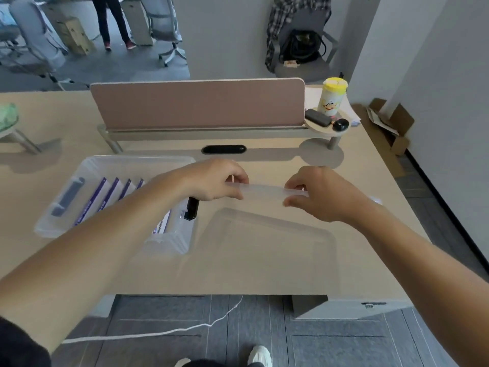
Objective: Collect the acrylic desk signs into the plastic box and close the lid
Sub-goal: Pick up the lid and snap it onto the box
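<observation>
A clear plastic box (66, 192) sits on the desk at the left, with several acrylic desk signs (105, 197) standing in a row inside it, their purple-and-white inserts showing. My left forearm crosses over the box's right part and hides some of it. The transparent lid (267, 234) is held tilted above the desk to the right of the box. My left hand (217, 181) grips its far edge on the left and my right hand (315, 193) grips the same edge on the right.
A pink divider screen (197, 104) stands across the desk behind the box. A black cable slot (223, 149) lies just past my hands. A small round shelf at the right holds a yellow-capped canister (332, 96), a black case and a black mouse. A white cable trails on the floor.
</observation>
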`<action>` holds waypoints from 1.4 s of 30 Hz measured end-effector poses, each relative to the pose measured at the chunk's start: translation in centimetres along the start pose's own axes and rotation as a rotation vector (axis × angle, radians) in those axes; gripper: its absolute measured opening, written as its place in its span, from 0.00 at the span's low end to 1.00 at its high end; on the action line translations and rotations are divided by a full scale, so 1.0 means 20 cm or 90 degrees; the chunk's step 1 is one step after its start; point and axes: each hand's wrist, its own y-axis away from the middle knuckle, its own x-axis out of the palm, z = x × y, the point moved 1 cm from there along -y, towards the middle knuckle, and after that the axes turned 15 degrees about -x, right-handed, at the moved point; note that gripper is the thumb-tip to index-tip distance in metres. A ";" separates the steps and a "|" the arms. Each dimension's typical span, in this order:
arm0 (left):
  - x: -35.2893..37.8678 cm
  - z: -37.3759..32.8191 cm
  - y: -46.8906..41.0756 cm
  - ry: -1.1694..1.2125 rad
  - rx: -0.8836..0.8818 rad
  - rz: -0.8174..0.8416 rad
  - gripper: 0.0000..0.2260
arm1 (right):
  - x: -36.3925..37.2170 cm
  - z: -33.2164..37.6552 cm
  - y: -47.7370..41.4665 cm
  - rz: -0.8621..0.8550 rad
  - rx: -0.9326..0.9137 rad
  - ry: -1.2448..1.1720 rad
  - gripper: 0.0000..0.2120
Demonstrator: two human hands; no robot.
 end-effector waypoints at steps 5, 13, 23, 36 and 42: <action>-0.07 0.21 0.14 -0.020 0.033 -0.152 0.12 | 0.06 0.17 -0.15 -0.119 -0.090 0.029 0.16; -0.11 0.98 0.50 0.032 0.031 -0.305 0.10 | 0.42 0.76 -0.57 -0.179 -0.218 0.144 0.14; 0.09 1.93 0.75 0.043 -0.050 -0.321 0.12 | 1.12 1.38 -1.04 -0.160 -0.255 0.220 0.15; 0.29 2.13 0.56 0.012 0.005 -0.263 0.11 | 1.43 1.32 -1.08 -0.119 -0.159 0.217 0.16; 0.32 2.10 0.49 0.020 0.030 -0.245 0.13 | 1.43 1.27 -1.06 -0.085 -0.104 0.199 0.17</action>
